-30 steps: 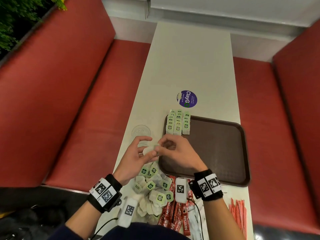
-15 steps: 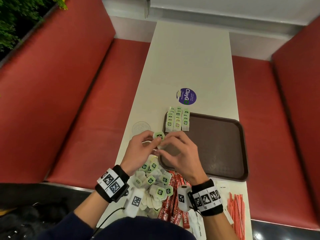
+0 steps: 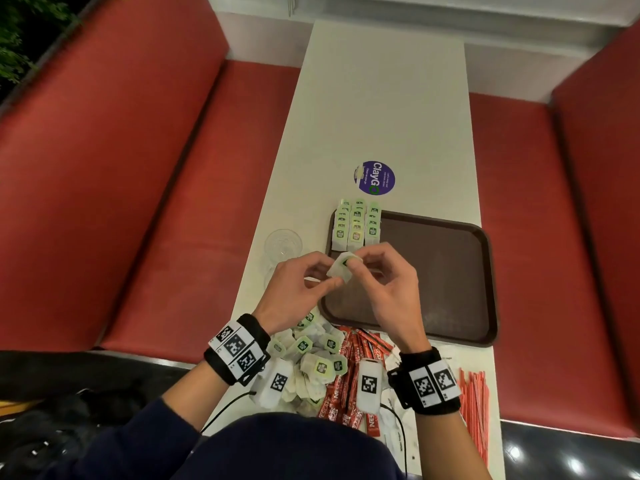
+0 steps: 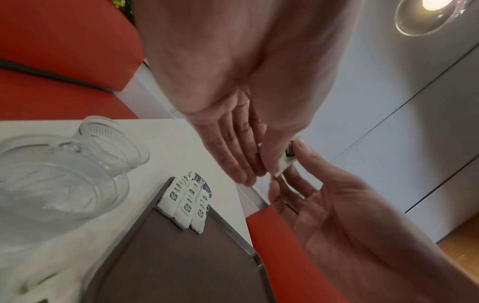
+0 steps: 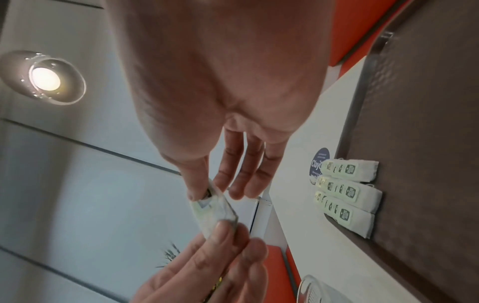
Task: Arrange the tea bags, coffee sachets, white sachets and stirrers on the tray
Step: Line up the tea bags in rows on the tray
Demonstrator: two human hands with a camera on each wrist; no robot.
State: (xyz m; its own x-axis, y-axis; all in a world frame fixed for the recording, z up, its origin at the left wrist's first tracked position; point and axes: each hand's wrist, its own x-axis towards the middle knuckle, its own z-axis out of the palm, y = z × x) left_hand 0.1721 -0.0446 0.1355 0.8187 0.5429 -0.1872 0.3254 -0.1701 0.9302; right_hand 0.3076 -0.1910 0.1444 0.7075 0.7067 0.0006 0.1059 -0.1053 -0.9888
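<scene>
- Head view: I saw both of my hands over the near left corner of the brown tray (image 3: 450, 271). The left hand (image 3: 294, 292) and the right hand (image 3: 388, 285) pinched one tea bag (image 3: 343, 268) between them, with thumbs and fingers closed on it, above the tray and not yet laid down. Three neat rows of tea bags (image 3: 356, 223) already lay in the far left corner of the tray. The rest of the tray was bare. A loose pile of tea bags (image 3: 311, 355), red coffee sachets (image 3: 349, 375) and orange stirrers (image 3: 474, 400) waited on the table (image 3: 381, 98) near me. I judged that the task was at an early stage.
- Left wrist view: the left fingers (image 4: 233, 155) were straight and together, the thumb pressed the tea bag (image 4: 287, 157). Clear plastic cups (image 4: 64, 164) stood beside the tray (image 4: 168, 256).
- Right wrist view: the right thumb and forefinger clamped the top of the tea bag (image 5: 215, 209); the other fingers (image 5: 246, 174) stayed loose. The rows (image 5: 347, 190) lay on the tray (image 5: 427, 143).
</scene>
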